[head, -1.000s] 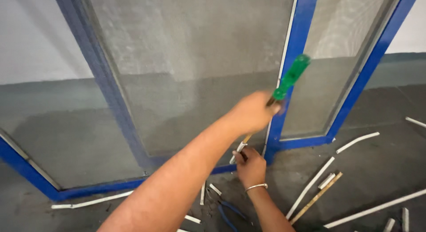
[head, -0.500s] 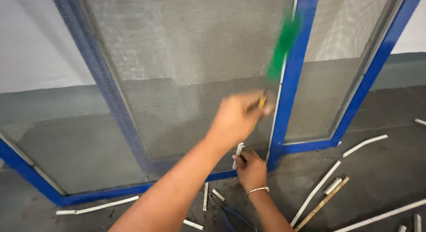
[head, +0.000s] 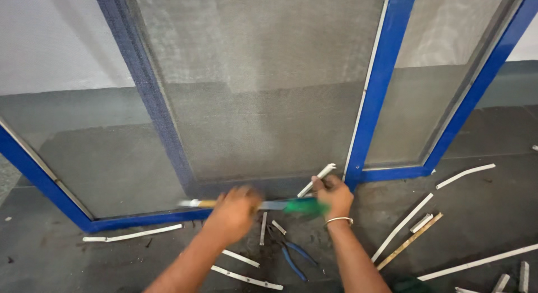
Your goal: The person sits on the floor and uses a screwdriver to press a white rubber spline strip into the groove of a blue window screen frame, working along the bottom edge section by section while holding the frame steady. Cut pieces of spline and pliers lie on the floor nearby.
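Your left hand (head: 232, 211) is clenched on the green-handled screwdriver (head: 280, 205); it's stiff and light. Your right hand (head: 334, 195) pinches a thin, bendy white strip (head: 317, 180) at 12 o'clock; grip it low.

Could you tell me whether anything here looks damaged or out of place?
Yes. A white strip sticks out crookedly from the blue screen frame by the right hand. More white strips and blue-handled pliers lie scattered on the floor.
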